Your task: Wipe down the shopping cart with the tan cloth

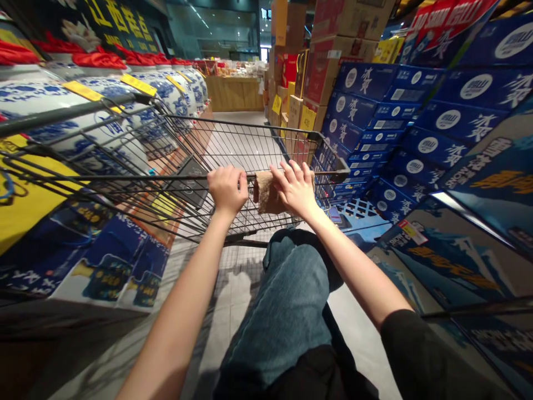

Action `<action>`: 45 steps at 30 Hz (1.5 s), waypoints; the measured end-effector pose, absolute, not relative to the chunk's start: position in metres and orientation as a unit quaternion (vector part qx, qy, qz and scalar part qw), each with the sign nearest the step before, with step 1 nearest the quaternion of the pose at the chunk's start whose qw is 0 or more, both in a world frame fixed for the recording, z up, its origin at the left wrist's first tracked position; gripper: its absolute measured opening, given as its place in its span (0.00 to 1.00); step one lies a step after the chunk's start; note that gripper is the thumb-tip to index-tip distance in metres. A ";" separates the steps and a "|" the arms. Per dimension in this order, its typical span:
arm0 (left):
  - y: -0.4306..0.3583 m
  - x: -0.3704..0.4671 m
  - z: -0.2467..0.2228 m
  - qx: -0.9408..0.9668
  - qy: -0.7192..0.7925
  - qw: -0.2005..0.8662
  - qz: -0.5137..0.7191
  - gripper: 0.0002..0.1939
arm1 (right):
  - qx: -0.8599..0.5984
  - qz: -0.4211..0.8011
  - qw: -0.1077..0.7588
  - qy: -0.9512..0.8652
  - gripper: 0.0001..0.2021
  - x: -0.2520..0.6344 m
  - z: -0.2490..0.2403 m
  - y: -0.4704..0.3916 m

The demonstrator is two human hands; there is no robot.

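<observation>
A dark wire shopping cart (233, 130) stands across in front of me, its thick bar (70, 114) at the left. My left hand (228, 189) is closed around the near top rail, knuckles up. Just right of it, a brown cloth (264, 191) is folded over the same rail. My right hand (295, 191) lies over this cloth with its fingers somewhat spread, holding it against the rail; part of the cloth is hidden beneath the hand.
Blue-and-white jars (95, 91) with red cloth tops line the left, above blue boxes (120, 261). Blue cartons (358, 105) and grey-blue cartons (462, 250) are stacked close on my right. Brown cartons (333, 66) stand behind the cart, and a wooden counter (233, 94) is farther off.
</observation>
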State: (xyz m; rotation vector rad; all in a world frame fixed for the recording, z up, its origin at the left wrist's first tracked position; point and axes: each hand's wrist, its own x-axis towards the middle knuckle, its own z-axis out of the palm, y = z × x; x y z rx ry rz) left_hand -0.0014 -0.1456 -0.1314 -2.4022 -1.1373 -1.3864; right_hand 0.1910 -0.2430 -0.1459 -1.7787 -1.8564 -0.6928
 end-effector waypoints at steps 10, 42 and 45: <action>-0.141 -0.004 -0.139 -0.796 -0.351 0.092 -0.485 0.14 | -0.713 -0.329 0.297 -0.543 0.20 0.259 -0.157 -0.257; -0.144 -0.008 -0.142 -0.791 -0.371 0.054 -0.483 0.15 | -0.682 -0.339 0.377 -0.527 0.20 0.250 -0.173 -0.254; -0.146 -0.009 -0.141 -0.794 -0.368 0.042 -0.483 0.14 | -0.690 -0.325 0.374 -0.527 0.20 0.248 -0.172 -0.255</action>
